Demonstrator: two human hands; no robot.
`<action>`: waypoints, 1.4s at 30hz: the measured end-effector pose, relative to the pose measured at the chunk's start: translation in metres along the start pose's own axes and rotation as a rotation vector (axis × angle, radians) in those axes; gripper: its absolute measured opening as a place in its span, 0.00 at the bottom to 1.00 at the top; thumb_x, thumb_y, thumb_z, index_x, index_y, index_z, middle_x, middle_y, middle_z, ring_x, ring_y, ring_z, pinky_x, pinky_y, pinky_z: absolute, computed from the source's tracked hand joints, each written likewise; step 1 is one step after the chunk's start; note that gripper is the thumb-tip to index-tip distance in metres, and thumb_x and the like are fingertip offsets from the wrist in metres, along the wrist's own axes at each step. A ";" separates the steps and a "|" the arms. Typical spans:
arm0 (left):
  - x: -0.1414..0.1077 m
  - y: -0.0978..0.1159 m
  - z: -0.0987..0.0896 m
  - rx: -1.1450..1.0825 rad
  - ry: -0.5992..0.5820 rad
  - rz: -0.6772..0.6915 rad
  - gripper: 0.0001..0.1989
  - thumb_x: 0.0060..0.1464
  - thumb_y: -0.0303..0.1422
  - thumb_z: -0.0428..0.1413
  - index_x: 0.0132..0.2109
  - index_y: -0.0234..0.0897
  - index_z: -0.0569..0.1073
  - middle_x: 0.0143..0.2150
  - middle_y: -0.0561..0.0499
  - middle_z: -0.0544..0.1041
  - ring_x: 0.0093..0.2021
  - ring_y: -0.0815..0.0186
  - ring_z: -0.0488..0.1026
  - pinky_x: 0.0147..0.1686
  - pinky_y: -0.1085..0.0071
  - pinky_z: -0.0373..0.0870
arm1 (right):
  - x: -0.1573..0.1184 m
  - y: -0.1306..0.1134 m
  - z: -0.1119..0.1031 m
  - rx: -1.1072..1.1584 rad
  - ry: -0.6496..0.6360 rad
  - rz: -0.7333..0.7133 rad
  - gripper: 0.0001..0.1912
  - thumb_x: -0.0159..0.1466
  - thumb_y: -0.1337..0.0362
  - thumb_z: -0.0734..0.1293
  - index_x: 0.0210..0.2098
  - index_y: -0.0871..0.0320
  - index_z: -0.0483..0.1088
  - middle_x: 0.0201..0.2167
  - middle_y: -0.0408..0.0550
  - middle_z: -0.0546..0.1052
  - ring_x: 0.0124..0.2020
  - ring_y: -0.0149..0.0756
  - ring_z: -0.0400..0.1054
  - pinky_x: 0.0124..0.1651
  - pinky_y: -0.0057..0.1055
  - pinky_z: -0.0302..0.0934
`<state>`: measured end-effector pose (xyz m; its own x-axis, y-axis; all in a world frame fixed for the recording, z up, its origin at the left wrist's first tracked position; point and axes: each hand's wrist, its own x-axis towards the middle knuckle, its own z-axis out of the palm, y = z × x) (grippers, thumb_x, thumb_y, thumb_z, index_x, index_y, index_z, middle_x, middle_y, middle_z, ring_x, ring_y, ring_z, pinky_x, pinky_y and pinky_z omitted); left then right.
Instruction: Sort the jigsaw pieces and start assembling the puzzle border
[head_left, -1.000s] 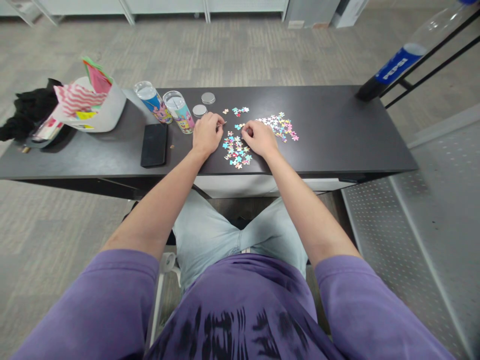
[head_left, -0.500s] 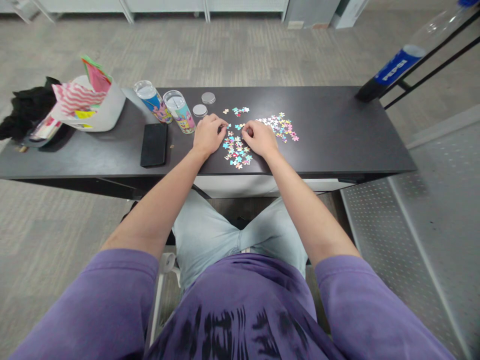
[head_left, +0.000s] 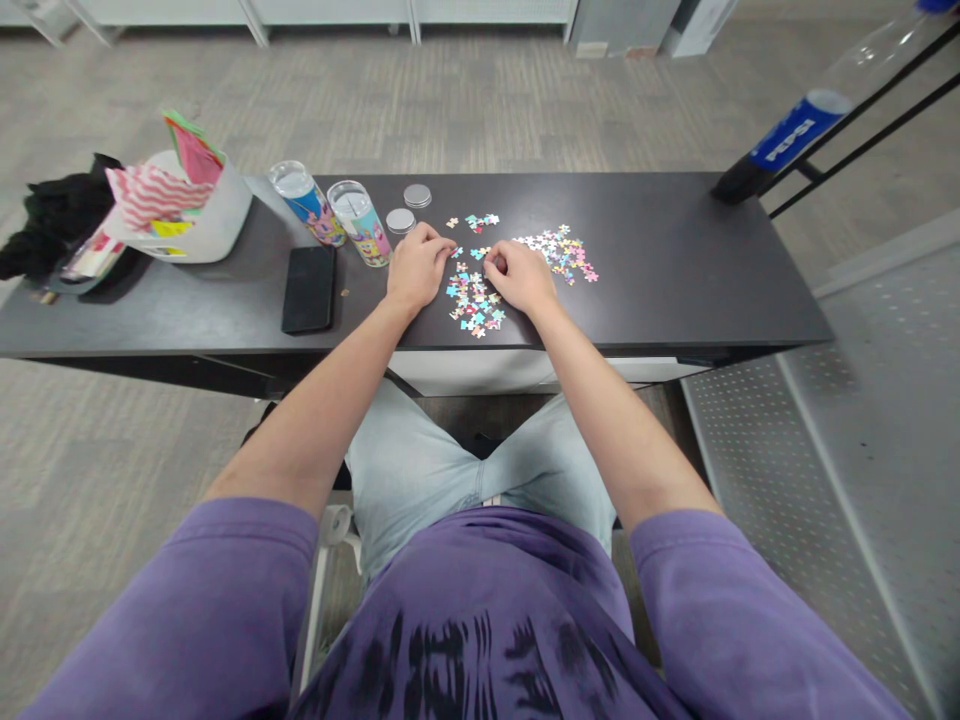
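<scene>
Left hand [head_left: 415, 268] down on the dark table [head_left: 675, 270], palm under, fingers curled in with the tips drawn together at the edge of the puzzle pieces; whether a piece was pinched there, too small to tell. Right hand [head_left: 519, 277] beside it, also palm down and half curled, fingertips tucked toward the left hand and touching the near cluster of pieces [head_left: 472, 298]; hold on any single piece not clear either.

Near cluster spread between the two hands and slightly toward the body from them, close to the table's near edge. A second, paler heap of pieces [head_left: 556, 250] just beyond and outward of the right hand, nearly touching its knuckles. A few stray pieces [head_left: 478, 220] just ahead of the left fingertips, farther from the body.

Outward of the left hand, two clear printed tubes [head_left: 360, 222], leaning, with two round metal lids [head_left: 400, 220] lying flat just ahead of the left knuckles. A black phone [head_left: 308, 288] face down farther out on the same side, near the table's front edge. Well beyond that, a white tub of coloured paper [head_left: 196, 215] and a black bundle of cloth [head_left: 56, 215] at the table's far end.

Well apart from the right hand, a Pepsi bottle [head_left: 795, 130] lying tilted against a black frame.
</scene>
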<state>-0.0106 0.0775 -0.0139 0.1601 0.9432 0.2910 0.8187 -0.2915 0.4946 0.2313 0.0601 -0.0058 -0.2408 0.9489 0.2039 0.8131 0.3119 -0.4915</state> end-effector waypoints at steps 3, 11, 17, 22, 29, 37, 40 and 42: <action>0.001 -0.002 0.001 0.014 0.008 -0.013 0.19 0.80 0.34 0.56 0.60 0.48 0.93 0.65 0.41 0.86 0.67 0.46 0.83 0.75 0.50 0.83 | 0.000 0.000 0.000 -0.004 0.002 0.001 0.08 0.81 0.69 0.69 0.48 0.49 0.78 0.49 0.54 0.88 0.55 0.56 0.80 0.65 0.48 0.68; 0.001 0.000 0.006 0.057 0.029 -0.030 0.20 0.79 0.32 0.57 0.63 0.42 0.93 0.66 0.36 0.86 0.71 0.42 0.83 0.81 0.45 0.79 | 0.000 0.000 0.000 -0.008 -0.003 -0.003 0.07 0.82 0.69 0.70 0.48 0.50 0.78 0.50 0.54 0.88 0.56 0.56 0.81 0.65 0.48 0.69; 0.002 -0.002 0.010 0.069 0.055 -0.030 0.20 0.80 0.32 0.55 0.61 0.43 0.92 0.66 0.35 0.86 0.72 0.41 0.82 0.83 0.42 0.77 | 0.000 0.000 0.001 0.001 0.003 0.006 0.07 0.81 0.69 0.70 0.48 0.50 0.79 0.50 0.54 0.88 0.55 0.56 0.80 0.65 0.48 0.68; 0.002 -0.004 0.011 0.066 0.054 -0.033 0.20 0.79 0.33 0.55 0.61 0.45 0.92 0.66 0.36 0.86 0.72 0.40 0.81 0.82 0.41 0.77 | 0.001 0.001 0.003 0.010 0.002 0.005 0.07 0.81 0.68 0.70 0.48 0.49 0.79 0.48 0.53 0.86 0.54 0.55 0.78 0.65 0.48 0.68; 0.002 -0.002 0.008 0.087 0.038 -0.017 0.20 0.78 0.31 0.55 0.61 0.43 0.91 0.66 0.34 0.86 0.73 0.39 0.82 0.81 0.40 0.79 | 0.001 0.002 0.003 0.006 0.007 -0.003 0.07 0.82 0.68 0.70 0.48 0.50 0.79 0.49 0.53 0.87 0.54 0.55 0.79 0.65 0.49 0.69; 0.002 -0.002 0.009 0.087 0.062 -0.021 0.16 0.76 0.31 0.57 0.57 0.47 0.90 0.64 0.37 0.87 0.72 0.40 0.82 0.81 0.40 0.79 | 0.000 0.000 0.001 0.007 0.000 -0.001 0.07 0.82 0.68 0.70 0.48 0.49 0.79 0.48 0.53 0.87 0.54 0.56 0.79 0.66 0.49 0.69; 0.002 -0.002 0.009 0.100 0.057 -0.015 0.16 0.76 0.30 0.57 0.58 0.46 0.90 0.64 0.36 0.87 0.73 0.39 0.82 0.81 0.40 0.79 | 0.000 0.000 0.001 0.005 -0.004 -0.003 0.07 0.82 0.68 0.70 0.49 0.50 0.80 0.49 0.54 0.87 0.55 0.56 0.80 0.66 0.49 0.69; 0.003 -0.002 0.009 0.103 0.054 -0.013 0.16 0.76 0.30 0.57 0.58 0.45 0.89 0.64 0.36 0.87 0.73 0.39 0.82 0.82 0.40 0.78 | 0.000 0.000 0.001 0.000 -0.005 0.000 0.07 0.82 0.68 0.70 0.50 0.50 0.81 0.49 0.54 0.88 0.56 0.57 0.81 0.67 0.49 0.70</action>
<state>-0.0072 0.0820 -0.0216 0.1214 0.9363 0.3297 0.8735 -0.2585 0.4125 0.2310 0.0603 -0.0071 -0.2429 0.9493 0.1996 0.8135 0.3114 -0.4912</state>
